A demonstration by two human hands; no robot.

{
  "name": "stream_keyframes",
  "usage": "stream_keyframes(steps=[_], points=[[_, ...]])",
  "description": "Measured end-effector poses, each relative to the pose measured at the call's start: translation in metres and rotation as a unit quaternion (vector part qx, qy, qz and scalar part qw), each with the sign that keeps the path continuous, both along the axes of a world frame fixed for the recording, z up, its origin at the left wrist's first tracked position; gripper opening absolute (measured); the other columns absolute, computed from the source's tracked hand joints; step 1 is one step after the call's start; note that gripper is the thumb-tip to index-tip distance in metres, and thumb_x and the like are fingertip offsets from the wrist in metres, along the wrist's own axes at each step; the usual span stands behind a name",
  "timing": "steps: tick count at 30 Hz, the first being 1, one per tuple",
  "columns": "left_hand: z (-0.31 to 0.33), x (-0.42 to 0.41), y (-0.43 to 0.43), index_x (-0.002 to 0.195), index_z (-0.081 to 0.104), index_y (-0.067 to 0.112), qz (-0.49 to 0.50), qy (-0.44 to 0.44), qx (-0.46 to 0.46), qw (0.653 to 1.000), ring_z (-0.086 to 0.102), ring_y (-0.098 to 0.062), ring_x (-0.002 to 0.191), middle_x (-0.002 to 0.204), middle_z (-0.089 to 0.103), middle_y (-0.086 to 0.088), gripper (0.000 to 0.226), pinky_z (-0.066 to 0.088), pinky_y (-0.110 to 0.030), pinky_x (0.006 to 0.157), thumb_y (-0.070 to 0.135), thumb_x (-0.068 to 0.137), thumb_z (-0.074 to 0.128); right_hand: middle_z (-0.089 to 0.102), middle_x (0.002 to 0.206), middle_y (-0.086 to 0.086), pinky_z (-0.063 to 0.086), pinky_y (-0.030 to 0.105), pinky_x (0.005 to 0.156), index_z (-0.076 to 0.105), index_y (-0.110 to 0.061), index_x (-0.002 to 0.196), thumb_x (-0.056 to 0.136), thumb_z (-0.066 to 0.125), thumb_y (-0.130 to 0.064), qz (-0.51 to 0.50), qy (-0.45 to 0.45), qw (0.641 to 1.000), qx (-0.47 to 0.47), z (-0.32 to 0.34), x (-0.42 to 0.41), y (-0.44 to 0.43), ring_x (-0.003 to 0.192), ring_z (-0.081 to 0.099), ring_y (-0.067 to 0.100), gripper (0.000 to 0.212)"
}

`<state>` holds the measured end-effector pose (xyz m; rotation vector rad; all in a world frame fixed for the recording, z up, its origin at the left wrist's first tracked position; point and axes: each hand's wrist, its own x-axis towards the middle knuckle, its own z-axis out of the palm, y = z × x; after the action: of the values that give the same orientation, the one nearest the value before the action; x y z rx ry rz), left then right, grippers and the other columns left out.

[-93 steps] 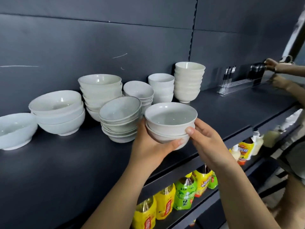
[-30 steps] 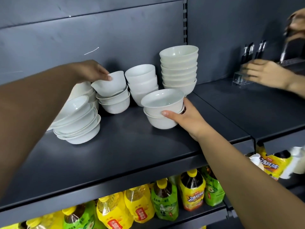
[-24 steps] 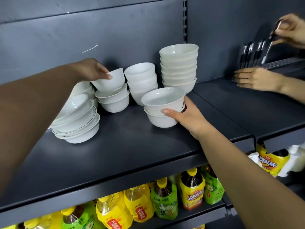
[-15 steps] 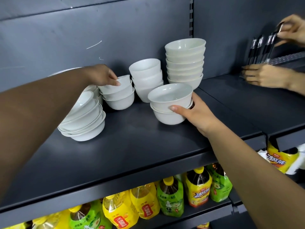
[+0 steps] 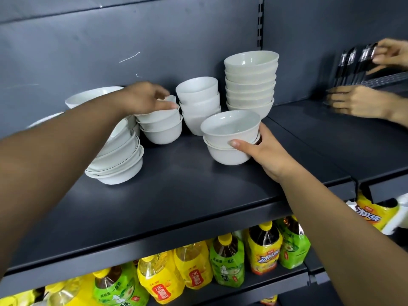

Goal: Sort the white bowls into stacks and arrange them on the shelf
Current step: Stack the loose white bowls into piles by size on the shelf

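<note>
White bowls stand in stacks on the dark shelf (image 5: 198, 195). My right hand (image 5: 265, 151) grips a stack of two bowls (image 5: 229, 138) standing mid-shelf, thumb on the front and fingers behind. My left hand (image 5: 145, 98) reaches over a short stack of small bowls (image 5: 161, 127) and pinches the rim of its top bowl, which sits nested. Behind are a stack of three cup-like bowls (image 5: 198, 102) and a tall stack (image 5: 250, 85). A leaning stack of wide bowls (image 5: 119, 157) sits under my left forearm, with larger bowls (image 5: 92, 98) partly hidden behind it.
Another person's hands (image 5: 362, 102) handle black pens (image 5: 353, 62) in a rack on the adjoining shelf at the right. Yellow and green drink bottles (image 5: 220, 261) fill the shelf below. A slotted upright (image 5: 260, 23) divides the back wall.
My left hand has lowered a tilted small bowl onto the short stack, where it now sits nested. My right hand has stayed on the two-bowl stack, set down on the shelf earlier.
</note>
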<state>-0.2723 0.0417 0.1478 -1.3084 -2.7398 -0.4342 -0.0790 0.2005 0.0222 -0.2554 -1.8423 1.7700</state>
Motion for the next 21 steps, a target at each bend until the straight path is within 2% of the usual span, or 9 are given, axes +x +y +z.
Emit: stream_keyframes(steps=[2, 4, 7, 10, 12, 14, 18, 19, 21], points=[[-0.005, 0.032, -0.002, 0.121, 0.059, 0.010, -0.050, -0.054, 0.138, 0.988, 0.054, -0.015, 0.118, 0.124, 0.060, -0.003, 0.046, 0.036, -0.028, 0.105, 0.033, 0.081, 0.065, 0.059, 0.122, -0.010, 0.043, 0.023, 0.096, 0.043, -0.023, 0.130, 0.059, 0.081, -0.031, 0.018, -0.001, 1.000, -0.008, -0.002, 0.000, 0.001, 0.114, 0.054, 0.004, 0.082], [-0.023, 0.063, -0.004, 0.121, 0.057, 0.011, -0.080, -0.152, 0.218, 0.961, 0.055, -0.011, 0.114, 0.123, 0.060, -0.001, 0.047, 0.040, -0.026, 0.103, 0.028, 0.079, 0.067, 0.059, 0.123, -0.008, 0.042, 0.025, 0.097, 0.042, -0.022, 0.131, 0.059, 0.081, -0.028, 0.032, -0.002, 0.999, -0.014, -0.001, 0.001, 0.002, 0.115, 0.054, 0.005, 0.081], [-0.067, 0.097, -0.008, 0.122, 0.046, 0.020, -0.115, -0.285, 0.210, 0.928, 0.054, -0.005, 0.108, 0.121, 0.055, 0.007, 0.049, 0.044, -0.010, 0.088, 0.014, 0.079, 0.069, 0.056, 0.128, -0.005, 0.041, 0.027, 0.102, 0.040, -0.021, 0.134, 0.063, 0.080, -0.022, 0.081, -0.022, 0.996, -0.003, 0.001, 0.006, 0.005, 0.119, 0.052, 0.008, 0.081], [-0.103, 0.102, -0.008, 0.133, 0.029, 0.020, -0.126, -0.335, 0.242, 0.902, 0.053, 0.002, 0.110, 0.128, 0.050, 0.006, 0.076, 0.045, -0.014, 0.093, 0.002, 0.074, 0.073, 0.054, 0.131, -0.008, 0.039, 0.029, 0.104, 0.039, -0.027, 0.136, 0.061, 0.081, -0.024, 0.147, -0.077, 0.985, 0.045, 0.004, 0.016, 0.011, 0.123, 0.049, 0.007, 0.087], [-0.108, 0.101, -0.008, 0.139, 0.026, 0.016, -0.104, -0.347, 0.283, 0.888, 0.052, -0.007, 0.119, 0.133, 0.050, 0.000, 0.088, 0.044, -0.028, 0.100, 0.010, 0.069, 0.078, 0.057, 0.128, -0.009, 0.040, 0.032, 0.104, 0.044, -0.027, 0.132, 0.061, 0.082, -0.018, 0.147, -0.096, 0.983, 0.056, 0.010, 0.020, 0.012, 0.119, 0.052, 0.006, 0.081], [-0.105, 0.102, -0.007, 0.130, 0.038, 0.016, -0.092, -0.337, 0.304, 0.886, 0.054, -0.009, 0.116, 0.127, 0.056, 0.000, 0.080, 0.047, -0.031, 0.098, 0.019, 0.063, 0.080, 0.059, 0.125, -0.008, 0.043, 0.034, 0.103, 0.049, -0.026, 0.127, 0.059, 0.078, -0.017, 0.130, -0.096, 0.985, 0.061, 0.019, 0.022, 0.010, 0.117, 0.055, 0.008, 0.074], [-0.075, 0.089, -0.018, 0.122, 0.039, 0.026, -0.093, -0.293, 0.324, 0.895, 0.056, 0.012, 0.091, 0.106, 0.057, 0.017, 0.069, 0.046, -0.006, 0.076, 0.009, 0.068, 0.079, 0.063, 0.117, -0.011, 0.049, 0.024, 0.093, 0.056, -0.031, 0.113, 0.056, 0.073, -0.017, 0.137, -0.063, 0.984, 0.092, 0.047, 0.007, -0.001, 0.112, 0.058, 0.007, 0.061], [-0.062, 0.081, -0.022, 0.122, 0.037, 0.027, -0.088, -0.272, 0.322, 0.903, 0.057, 0.012, 0.090, 0.105, 0.056, 0.019, 0.072, 0.046, -0.007, 0.078, 0.016, 0.066, 0.081, 0.063, 0.114, -0.012, 0.050, 0.022, 0.091, 0.056, -0.032, 0.110, 0.057, 0.073, -0.016, 0.134, -0.050, 0.984, 0.103, 0.058, 0.000, -0.005, 0.110, 0.058, 0.006, 0.058], [-0.027, 0.059, -0.032, 0.124, 0.042, 0.021, -0.087, -0.221, 0.297, 0.925, 0.061, -0.002, 0.099, 0.112, 0.060, 0.012, 0.089, 0.050, -0.025, 0.090, 0.038, 0.049, 0.086, 0.063, 0.110, -0.014, 0.050, 0.018, 0.088, 0.056, -0.030, 0.106, 0.063, 0.072, -0.010, 0.120, -0.025, 0.984, 0.131, 0.087, -0.018, -0.009, 0.107, 0.059, 0.003, 0.051]])
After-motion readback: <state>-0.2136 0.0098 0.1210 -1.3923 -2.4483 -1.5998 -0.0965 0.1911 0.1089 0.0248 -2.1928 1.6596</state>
